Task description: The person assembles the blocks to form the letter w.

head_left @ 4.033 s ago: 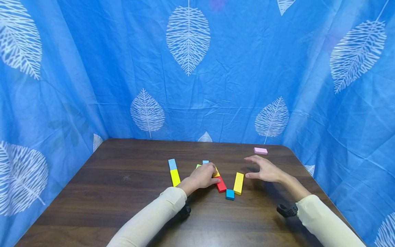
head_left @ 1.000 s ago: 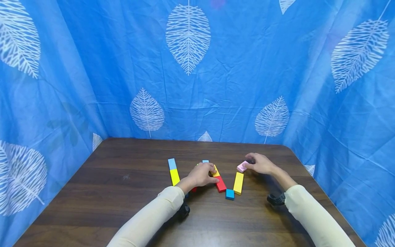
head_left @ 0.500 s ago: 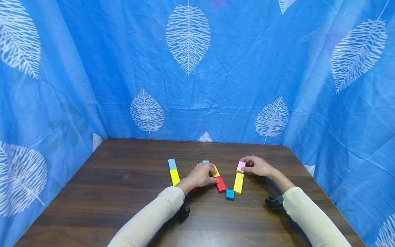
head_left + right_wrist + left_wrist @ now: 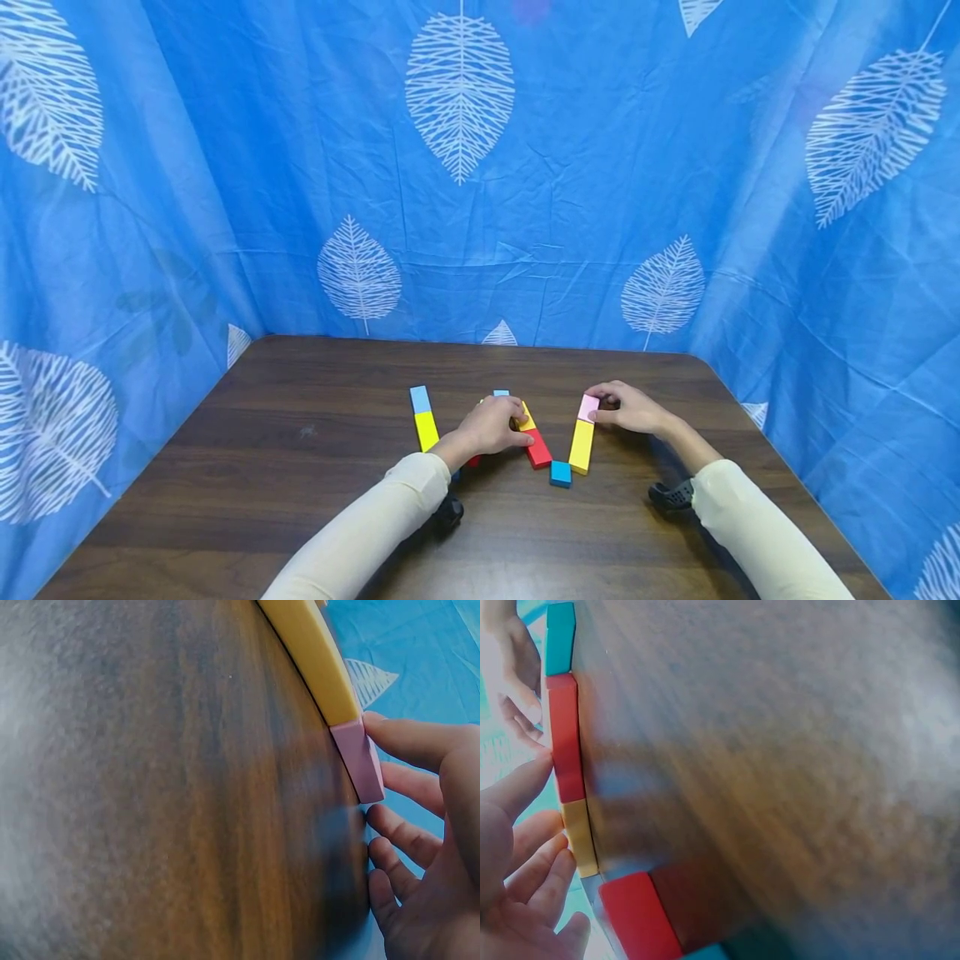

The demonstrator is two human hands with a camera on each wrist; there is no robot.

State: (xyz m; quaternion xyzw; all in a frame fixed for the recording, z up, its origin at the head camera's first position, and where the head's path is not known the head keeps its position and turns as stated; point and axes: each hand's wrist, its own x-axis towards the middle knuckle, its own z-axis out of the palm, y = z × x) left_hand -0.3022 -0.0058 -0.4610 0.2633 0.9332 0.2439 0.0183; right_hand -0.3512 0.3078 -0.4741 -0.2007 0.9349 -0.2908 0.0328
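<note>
My right hand (image 4: pixel 628 408) holds a small pink block (image 4: pixel 588 407) between thumb and fingers. The pink block lies against the far end of a longer yellow block (image 4: pixel 581 447); in the right wrist view their ends meet. My left hand (image 4: pixel 491 429) rests on the slanting row beside it, thumb at the red block (image 4: pixel 537 450) and fingertips on the orange block (image 4: pixel 581 837). A small blue block (image 4: pixel 560 474) sits at the near end, between the red and yellow blocks. A light blue block (image 4: pixel 501 392) shows past my left fingers, and the hand hides blocks under it.
Farther left a light blue block (image 4: pixel 420 399) and a bright yellow block (image 4: pixel 426 431) form another slanting line, partly hidden by my left wrist. Another red block (image 4: pixel 640 915) shows in the left wrist view. The brown wooden table (image 4: pixel 225 467) backs onto a blue leaf-print curtain (image 4: pixel 555 200).
My right hand has picked up the pink block from the back right, brought it left and turned it in line with the yellow block. My left hand has stayed almost still.
</note>
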